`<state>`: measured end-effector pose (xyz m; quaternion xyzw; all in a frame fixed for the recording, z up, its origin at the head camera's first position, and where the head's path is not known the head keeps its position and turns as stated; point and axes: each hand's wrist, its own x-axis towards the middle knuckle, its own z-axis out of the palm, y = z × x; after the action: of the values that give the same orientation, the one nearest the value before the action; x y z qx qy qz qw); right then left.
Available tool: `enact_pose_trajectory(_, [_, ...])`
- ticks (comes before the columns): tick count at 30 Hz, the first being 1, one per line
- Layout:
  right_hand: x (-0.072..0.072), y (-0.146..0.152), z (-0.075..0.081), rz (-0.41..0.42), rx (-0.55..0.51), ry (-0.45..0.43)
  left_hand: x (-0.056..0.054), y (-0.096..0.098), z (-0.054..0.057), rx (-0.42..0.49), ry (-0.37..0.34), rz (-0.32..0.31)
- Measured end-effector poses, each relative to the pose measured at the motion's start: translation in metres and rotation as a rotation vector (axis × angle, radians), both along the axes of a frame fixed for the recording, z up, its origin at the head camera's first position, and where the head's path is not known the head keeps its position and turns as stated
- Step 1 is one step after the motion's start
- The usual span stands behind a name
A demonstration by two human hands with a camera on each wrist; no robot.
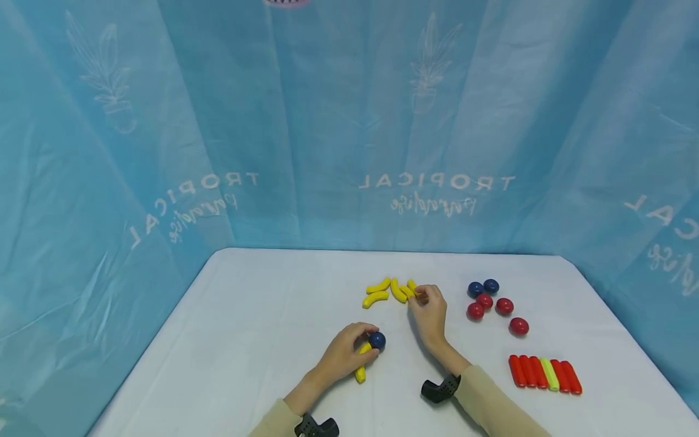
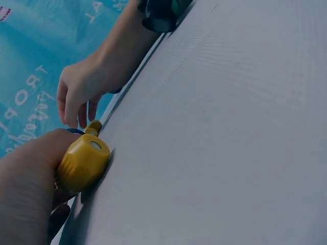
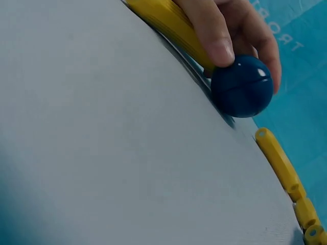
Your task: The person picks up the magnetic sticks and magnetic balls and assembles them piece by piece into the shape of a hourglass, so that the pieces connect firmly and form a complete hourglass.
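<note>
My left hand (image 1: 340, 355) holds a dark blue ball (image 1: 377, 340) near the middle of the white table, thumb and fingers curved about it. Within the same grasp lies a yellow toy banana (image 1: 361, 374), one end pointing toward me. The right wrist view shows the blue ball (image 3: 242, 87) between thumb and fingers, in front of the banana (image 3: 176, 28). Farther back, my right hand (image 1: 431, 312) pinches down at the right end of a group of toy bananas (image 1: 398, 290); its fingertips partly cover the banana there. In the left wrist view this right hand (image 2: 84, 89) points fingers down.
Two more blue balls (image 1: 476, 289) and several red balls (image 1: 505, 306) lie to the right of my right hand. Nearer me at the right, a row of red sticks (image 1: 530, 371) includes one yellow-green stick (image 1: 549, 374). A blue curtain (image 1: 349, 121) hangs behind the table (image 1: 246, 315).
</note>
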<state>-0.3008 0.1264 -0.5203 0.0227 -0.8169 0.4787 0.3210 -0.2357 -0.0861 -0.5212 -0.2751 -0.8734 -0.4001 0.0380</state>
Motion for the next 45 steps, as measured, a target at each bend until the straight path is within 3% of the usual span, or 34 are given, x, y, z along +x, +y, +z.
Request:
enact_pose_trajectory(9, [-0.007, 0.003, -0.002, -0.001, 0.038, -0.17, -0.004, 0.001, 0.002, 0.006, -0.001, -0.007])
enact_pose_trajectory(18, [-0.006, 0.007, -0.002, -0.065, -0.031, -0.165, -0.002, 0.0, 0.002, 0.003, -0.017, 0.026])
enact_pose_trajectory(24, [0.004, 0.011, -0.003, -0.093, -0.088, -0.161, -0.001, 0.0, 0.002, 0.004, -0.012, 0.04])
enact_pose_trajectory(31, [0.025, 0.01, -0.002, -0.001, -0.08, -0.124, -0.003, 0.001, 0.003, 0.003, 0.007, 0.072])
enact_pose_trajectory(37, [0.046, 0.003, -0.003, 0.133, -0.094, -0.2, -0.004, -0.001, 0.001, 0.002, 0.059, 0.102])
enact_pose_trajectory(45, [0.053, 0.0, -0.007, 0.261, -0.079, -0.249, -0.003, -0.001, 0.0, 0.022, 0.048, 0.123])
